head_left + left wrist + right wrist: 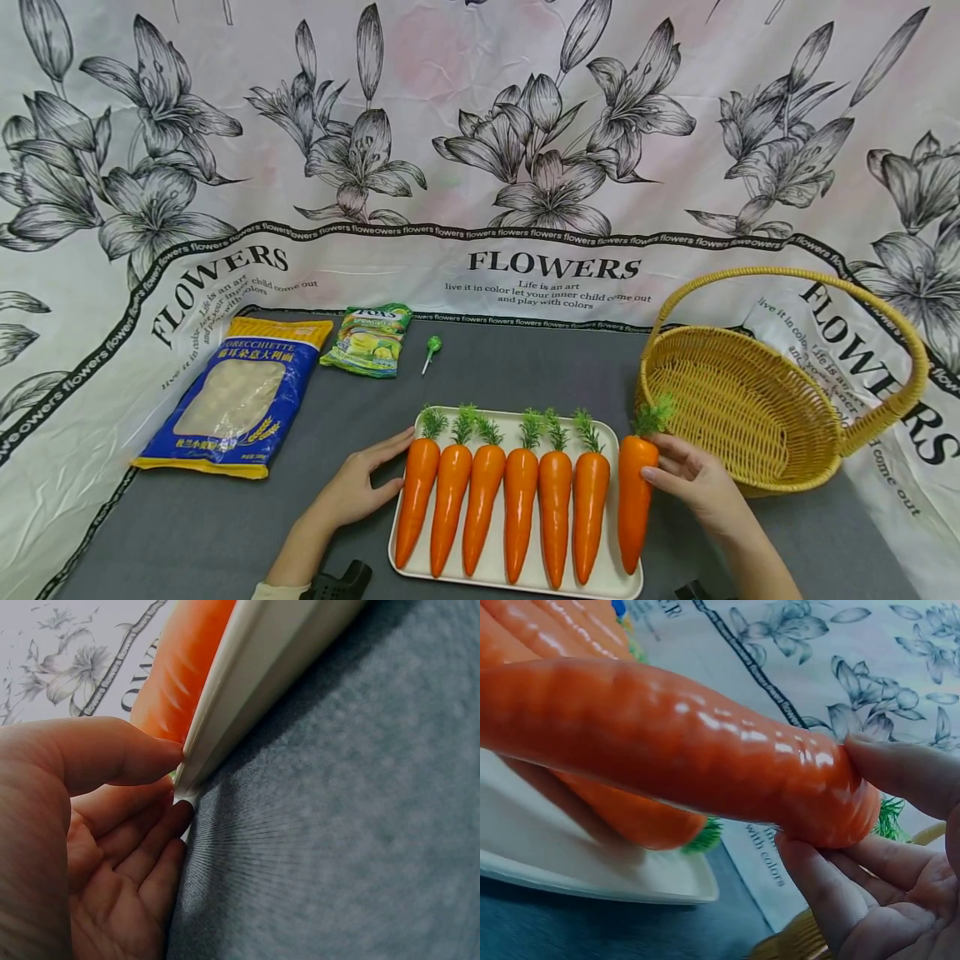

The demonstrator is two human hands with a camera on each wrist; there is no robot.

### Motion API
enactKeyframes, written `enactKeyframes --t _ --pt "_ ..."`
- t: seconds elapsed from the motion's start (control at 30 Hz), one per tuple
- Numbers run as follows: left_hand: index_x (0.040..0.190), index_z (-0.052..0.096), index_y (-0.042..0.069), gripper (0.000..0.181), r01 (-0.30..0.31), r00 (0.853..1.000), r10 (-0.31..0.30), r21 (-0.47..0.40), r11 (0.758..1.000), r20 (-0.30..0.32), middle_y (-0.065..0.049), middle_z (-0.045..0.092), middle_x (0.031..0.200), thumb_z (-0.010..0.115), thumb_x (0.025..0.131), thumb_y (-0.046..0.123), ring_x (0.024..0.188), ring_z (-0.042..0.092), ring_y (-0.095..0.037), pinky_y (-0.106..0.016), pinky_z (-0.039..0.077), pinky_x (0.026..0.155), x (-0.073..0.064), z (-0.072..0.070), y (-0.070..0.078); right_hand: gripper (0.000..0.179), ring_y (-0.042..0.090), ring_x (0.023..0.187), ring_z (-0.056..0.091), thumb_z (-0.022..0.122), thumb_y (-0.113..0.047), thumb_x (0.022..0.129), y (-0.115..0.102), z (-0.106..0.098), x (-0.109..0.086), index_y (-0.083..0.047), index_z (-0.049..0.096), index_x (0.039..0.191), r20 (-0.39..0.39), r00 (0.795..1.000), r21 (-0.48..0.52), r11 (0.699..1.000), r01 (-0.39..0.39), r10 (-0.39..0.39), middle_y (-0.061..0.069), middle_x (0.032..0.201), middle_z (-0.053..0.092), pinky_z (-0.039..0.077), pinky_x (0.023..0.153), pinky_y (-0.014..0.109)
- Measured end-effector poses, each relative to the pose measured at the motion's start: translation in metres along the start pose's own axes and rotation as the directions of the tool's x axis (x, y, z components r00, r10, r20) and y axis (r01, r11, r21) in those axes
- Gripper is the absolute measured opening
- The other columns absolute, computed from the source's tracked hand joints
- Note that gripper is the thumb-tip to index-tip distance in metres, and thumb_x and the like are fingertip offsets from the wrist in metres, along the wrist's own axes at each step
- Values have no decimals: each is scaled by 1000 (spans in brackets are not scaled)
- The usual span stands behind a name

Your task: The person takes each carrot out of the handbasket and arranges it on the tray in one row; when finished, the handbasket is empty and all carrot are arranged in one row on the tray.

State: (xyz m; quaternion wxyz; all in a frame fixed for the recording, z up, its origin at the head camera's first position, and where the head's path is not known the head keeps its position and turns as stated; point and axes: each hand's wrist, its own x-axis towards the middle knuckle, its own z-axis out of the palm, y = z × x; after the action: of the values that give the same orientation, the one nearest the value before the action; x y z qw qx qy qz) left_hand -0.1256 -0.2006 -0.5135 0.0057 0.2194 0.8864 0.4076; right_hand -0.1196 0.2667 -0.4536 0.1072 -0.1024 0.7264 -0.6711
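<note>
A white rectangular tray (491,560) holds a row of several orange carrots (482,500) with green leafy tops. My right hand (699,482) holds another carrot (634,508) over the tray's right edge, thumb and fingers pinching its thick end below the leaves. In the right wrist view, this carrot (682,742) is raised above the tray, its narrow end toward the left. At the tray's left rim, my left hand (356,487) touches the edge. The left wrist view shows its thumb (120,754) against the rim and its other fingers fairly straight beside it.
A yellow woven basket (720,408) with a tall handle stands to the right. At the back left lie a blue and yellow pasta bag (240,396), a green candy bag (369,342) and a green lollipop (433,343). Flower-printed cloth hangs behind the grey tabletop.
</note>
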Motion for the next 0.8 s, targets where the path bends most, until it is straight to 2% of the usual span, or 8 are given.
enactKeyframes --t 0.1,0.2,0.3,0.37,0.8 --pt "140 50 17 57 6 1000 -6 -9 1000 5 3 45 146 66 85 15 132 44 -24 -51 41 102 0 -1 1 58 -2 102 62 57 -4 93 5 6 1 19 29 138 -49 995 -45 995 -90 88 -16 112 64 54 80 20" --pt "140 49 17 57 5 1000 -5 -12 1000 8 2 45 146 66 86 16 132 44 -25 -52 41 102 0 -2 1 60 -4 99 61 61 -10 92 7 11 3 13 33 139 -101 982 -89 982 -169 160 2 122 62 54 80 21" --pt "140 49 17 57 -3 1000 3 -10 1000 8 2 45 146 66 86 17 132 45 -25 -52 41 102 0 -2 1 61 -6 97 61 64 -15 90 9 15 5 10 37 140 -141 969 -127 967 -219 201 22 131 54 54 79 21" --pt "141 49 17 57 -8 1000 8 -8 1000 6 2 44 146 66 86 17 132 45 -25 -52 41 102 0 -1 1 62 -6 96 61 64 -16 90 10 16 6 9 37 139 -151 964 -136 961 -239 218 28 133 50 54 79 21" --pt "141 48 18 58 2 1000 -2 -16 1000 13 4 43 147 65 86 15 133 44 -24 -52 40 103 0 0 -1 64 -3 95 60 66 -21 90 21 19 11 7 38 140 -181 937 -151 933 -326 298 25 131 53 51 80 19"
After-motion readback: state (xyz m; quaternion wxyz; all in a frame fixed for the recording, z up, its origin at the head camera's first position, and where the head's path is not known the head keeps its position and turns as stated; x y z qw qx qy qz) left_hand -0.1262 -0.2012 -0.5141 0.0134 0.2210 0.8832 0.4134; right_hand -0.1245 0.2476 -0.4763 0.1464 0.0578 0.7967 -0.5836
